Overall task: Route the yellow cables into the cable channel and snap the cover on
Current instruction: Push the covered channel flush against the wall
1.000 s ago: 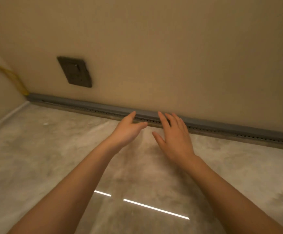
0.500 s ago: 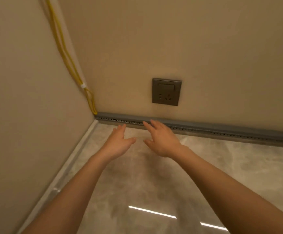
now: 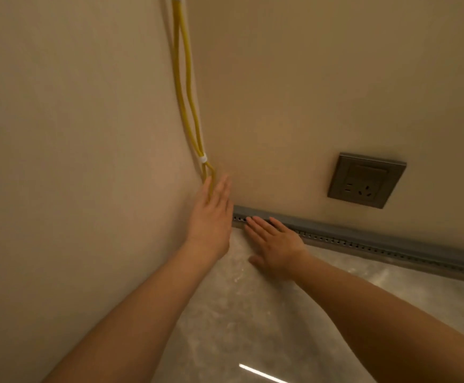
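Since the earlier frame, our left hand (image 3: 211,214) had gone up from the floor (image 3: 253,313) to the corner of the room, and our right hand (image 3: 276,244) had slid to the left along the cable channel (image 3: 363,237) toward its end. The view had also turned, so the wall socket (image 3: 366,179) stood now at the right of the frame.

Our left hand was in the middle of the frame, raised along the corner with all fingers straight and close together, holding nothing. The yellow cables (image 3: 186,78) came down the corner from the top of the frame, bound by a white tie (image 3: 203,159) just above this hand. Their lower end ran in front of the fingers (image 3: 221,189); we could not tell whether it touched them.

Our right hand lay flat just right of the left one, with the fingers straight and a little spread and the thumb toward the floor. Its fingertips (image 3: 253,221) rested on the left end of the channel and gripped nothing.

The grey channel ran along the foot of the back wall (image 3: 322,78), from the corner down to the right edge of the frame, with a row of small holes on its front. We saw no yellow cable inside it. A thin bright strip of light (image 3: 258,373) was reflected on the floor at the bottom of the frame.
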### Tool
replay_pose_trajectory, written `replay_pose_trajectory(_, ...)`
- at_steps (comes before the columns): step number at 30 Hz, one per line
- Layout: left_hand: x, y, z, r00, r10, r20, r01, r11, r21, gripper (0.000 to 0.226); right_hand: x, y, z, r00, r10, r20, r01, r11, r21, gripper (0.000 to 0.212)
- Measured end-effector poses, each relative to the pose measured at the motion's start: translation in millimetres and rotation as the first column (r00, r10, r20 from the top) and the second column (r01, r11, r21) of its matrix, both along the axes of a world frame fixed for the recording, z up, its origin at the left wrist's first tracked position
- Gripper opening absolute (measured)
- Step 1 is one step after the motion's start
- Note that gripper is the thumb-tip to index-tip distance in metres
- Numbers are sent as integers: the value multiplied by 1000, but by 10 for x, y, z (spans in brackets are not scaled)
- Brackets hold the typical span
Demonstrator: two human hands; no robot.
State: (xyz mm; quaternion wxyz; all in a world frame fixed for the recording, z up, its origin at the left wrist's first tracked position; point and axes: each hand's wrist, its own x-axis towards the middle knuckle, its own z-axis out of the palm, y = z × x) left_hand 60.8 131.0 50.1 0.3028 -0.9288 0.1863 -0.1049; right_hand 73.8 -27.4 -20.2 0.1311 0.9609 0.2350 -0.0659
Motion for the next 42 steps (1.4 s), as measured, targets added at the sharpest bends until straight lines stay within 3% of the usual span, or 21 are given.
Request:
replay_pose_trajectory(4,256,64,331,996,-37,84,12,960,281,58,14,9,-3,1000,-3,-16,3,998,58,68)
replay_pose_trajectory(9,409,146,359,993,118,13,-113,914,390,58,67,141,287,980,-56,-193,68,996,59,67)
replay_pose_trajectory(12,427,184,273,987,148,55,-157,870,468,64,164,276,552,930,-74,-361,177,949,262,66)
replay_pose_trajectory(14,436,196,215,987,151,57,-159,842,516,67,238,360,728,915,-33,-401,245,836,491,63)
replay_pose_trajectory(17,455,208,193,988,155,14,-141,855,499,68,355,434,1007,974,-77,-213,207,682,701,51)
replay_pose_trajectory(18,466,214,195,988,154,1,-135,866,482,68,383,460,1115,984,-126,-122,173,582,794,46)
replay_pose_trajectory(20,471,209,201,988,152,-17,-126,876,466,69,408,545,1356,983,-186,-3,55,273,961,39)
replay_pose_trajectory(22,478,200,212,988,152,-34,-120,881,457,67,448,669,1627,983,-182,-15,14,-9,1000,32)
replay_pose_trajectory(24,486,183,230,985,154,-80,-106,898,427,64,514,800,1858,984,-158,-78,61,-109,992,19)
replay_pose_trajectory(26,489,172,271,980,143,-136,-83,924,374,60,575,924,2023,980,-99,-173,169,-49,984,16)
replay_pose_trajectory(28,487,180,323,980,120,-159,-80,968,238,53,614,1016,2091,970,-66,-233,239,105,965,21)
replay_pose_trajectory(30,479,216,384,984,66,-165,-43,989,141,47,621,1080,2099,971,-108,-215,234,216,948,25)
replay_pose_trajectory(33,488,240,496,977,-71,-202,99,986,131,44,625,1081,2056,976,-202,-83,152,355,922,35)
replay_pose_trajectory(36,476,275,660,974,-153,-169,136,985,-107,31,666,975,2004,965,-262,6,90,353,931,33)
replay_pose_trajectory(39,435,257,929,989,-131,70,148,904,-401,23,758,890,1985,931,-360,53,73,327,942,29)
replay_pose_trajectory(42,407,237,1253,919,-194,342,328,859,-393,12,763,900,1950,928,-363,85,45,337,940,27)
